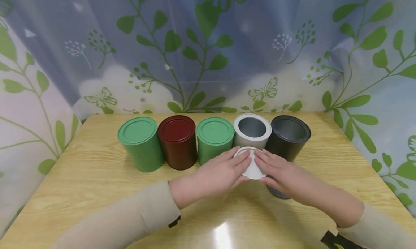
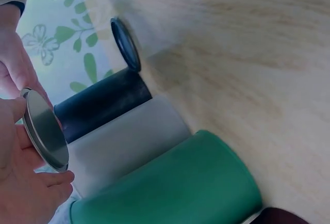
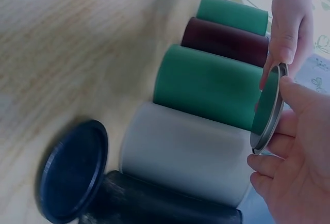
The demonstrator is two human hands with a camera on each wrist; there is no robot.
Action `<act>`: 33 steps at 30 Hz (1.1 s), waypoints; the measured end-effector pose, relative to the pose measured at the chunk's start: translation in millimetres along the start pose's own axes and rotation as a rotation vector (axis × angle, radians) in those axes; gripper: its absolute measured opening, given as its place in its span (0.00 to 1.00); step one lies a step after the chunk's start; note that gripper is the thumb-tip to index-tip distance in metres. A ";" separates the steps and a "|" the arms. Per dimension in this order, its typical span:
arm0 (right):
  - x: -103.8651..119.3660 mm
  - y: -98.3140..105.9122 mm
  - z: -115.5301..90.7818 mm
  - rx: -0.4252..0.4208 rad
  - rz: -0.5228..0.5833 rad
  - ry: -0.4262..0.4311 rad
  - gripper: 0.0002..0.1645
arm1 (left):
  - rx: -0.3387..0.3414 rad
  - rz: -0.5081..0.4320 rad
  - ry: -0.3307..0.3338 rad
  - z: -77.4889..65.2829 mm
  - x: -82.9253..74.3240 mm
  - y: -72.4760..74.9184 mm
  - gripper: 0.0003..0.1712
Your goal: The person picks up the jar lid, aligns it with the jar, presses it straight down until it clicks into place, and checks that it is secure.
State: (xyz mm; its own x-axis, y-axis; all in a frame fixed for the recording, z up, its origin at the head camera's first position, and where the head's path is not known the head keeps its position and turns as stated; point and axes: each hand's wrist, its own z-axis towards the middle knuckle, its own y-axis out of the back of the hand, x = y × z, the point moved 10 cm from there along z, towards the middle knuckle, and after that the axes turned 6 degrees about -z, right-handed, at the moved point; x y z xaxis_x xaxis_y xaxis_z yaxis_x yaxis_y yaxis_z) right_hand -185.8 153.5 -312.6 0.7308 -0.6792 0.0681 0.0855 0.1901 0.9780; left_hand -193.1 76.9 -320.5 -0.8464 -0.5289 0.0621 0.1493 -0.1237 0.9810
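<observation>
A round white lid (image 1: 251, 166) with a shiny metal underside (image 2: 47, 128) is held up between both hands, in front of the open white can (image 1: 238, 129) and apart from it. My left hand (image 1: 219, 171) grips the lid's left side, fingers over its top and thumb at the near edge. From the other side my right hand (image 1: 289, 176) grips it the same way. To the right of the white can stands an open black can (image 1: 282, 147). A black lid (image 3: 75, 172) is on the table by its base, partly hidden by my right hand in the head view.
Left of the white can stand a lidded green can (image 1: 214, 144), a lidded dark red can (image 1: 180, 151) and another lidded green can (image 1: 146, 155), all in one row. The wooden table (image 1: 107, 191) ends at a leaf-patterned curtain (image 1: 182, 61).
</observation>
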 end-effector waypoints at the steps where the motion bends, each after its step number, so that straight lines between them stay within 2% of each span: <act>1: -1.1 2.0 0.5 0.004 0.004 -0.006 0.33 | -0.003 0.006 -0.004 1.1 0.2 2.5 0.31; 8: -5.4 15.7 5.1 -0.006 -0.017 -0.004 0.33 | -0.008 0.042 -0.038 8.5 2.9 16.8 0.30; 15: -17.3 18.6 9.6 0.058 0.031 -0.067 0.32 | 0.038 0.030 -0.055 19.0 8.2 21.4 0.30; 26: -34.3 23.8 21.6 0.082 0.031 -0.091 0.32 | 0.138 -0.074 -0.037 34.1 25.7 24.2 0.30; 33: -41.5 23.8 29.7 0.096 0.024 -0.094 0.32 | 0.192 -0.191 -0.004 41.0 39.8 20.7 0.32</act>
State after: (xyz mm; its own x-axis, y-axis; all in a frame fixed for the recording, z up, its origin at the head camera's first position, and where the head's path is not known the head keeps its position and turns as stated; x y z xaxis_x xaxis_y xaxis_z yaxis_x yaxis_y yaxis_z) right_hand -234.2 165.1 -286.3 0.6647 -0.7397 0.1051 0.0005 0.1410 0.9900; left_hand -244.7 87.7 -290.2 -0.8517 -0.5082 -0.1276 -0.1129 -0.0597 0.9918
